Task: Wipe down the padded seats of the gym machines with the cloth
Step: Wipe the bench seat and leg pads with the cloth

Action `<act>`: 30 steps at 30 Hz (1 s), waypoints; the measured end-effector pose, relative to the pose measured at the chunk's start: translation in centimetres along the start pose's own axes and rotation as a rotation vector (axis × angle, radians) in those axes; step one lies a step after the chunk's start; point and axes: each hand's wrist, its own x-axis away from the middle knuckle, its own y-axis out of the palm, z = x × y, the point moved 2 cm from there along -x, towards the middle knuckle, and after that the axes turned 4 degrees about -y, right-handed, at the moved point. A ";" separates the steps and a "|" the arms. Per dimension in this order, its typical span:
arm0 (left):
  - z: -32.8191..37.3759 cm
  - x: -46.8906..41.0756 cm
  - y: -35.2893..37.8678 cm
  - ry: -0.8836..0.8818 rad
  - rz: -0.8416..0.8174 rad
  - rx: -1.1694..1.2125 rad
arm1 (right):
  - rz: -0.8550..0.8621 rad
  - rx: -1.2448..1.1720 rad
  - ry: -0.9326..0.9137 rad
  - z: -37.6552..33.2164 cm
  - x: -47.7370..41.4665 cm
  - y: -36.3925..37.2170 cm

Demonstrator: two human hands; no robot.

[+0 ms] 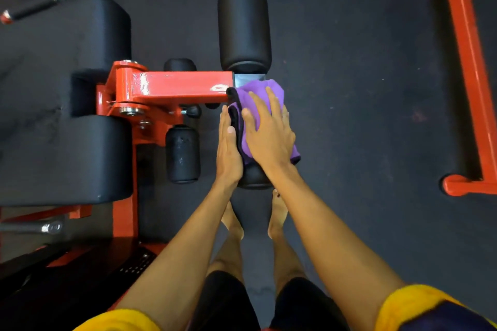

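A purple cloth [259, 94] lies draped over the near black roller pad [254, 179] at the end of the red machine arm [177, 87]. My right hand [269, 133] presses flat on the cloth with fingers spread. My left hand [228, 152] rests with straight fingers against the left side of the same roller, touching the cloth's dark edge. The far roller pad [244, 25] sits bare beyond the arm. Most of the near roller is hidden under cloth and hands.
Large black padded seat sections [67, 158] fill the left side, with the red frame [125, 209] beneath. A smaller roller pad [183, 153] sits left of my hands. Another machine's red frame [469, 70] runs down the right. My bare feet stand on dark rubber floor [363, 88].
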 end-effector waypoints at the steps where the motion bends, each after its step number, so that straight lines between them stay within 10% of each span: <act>1: 0.0 -0.1 0.0 -0.011 0.010 0.011 | 0.002 0.033 -0.017 0.6 1.8 0.1; 7: -1.9 -0.3 -0.7 -0.285 0.083 0.215 | -0.034 0.019 -0.036 5.0 14.7 1.1; 16: 2.3 2.2 0.8 -0.368 0.077 0.238 | -0.085 0.095 -0.072 -1.6 -0.8 0.9; 30: 0.4 -0.6 -1.0 -0.792 -0.086 0.326 | -0.043 0.125 -0.151 3.1 9.9 1.8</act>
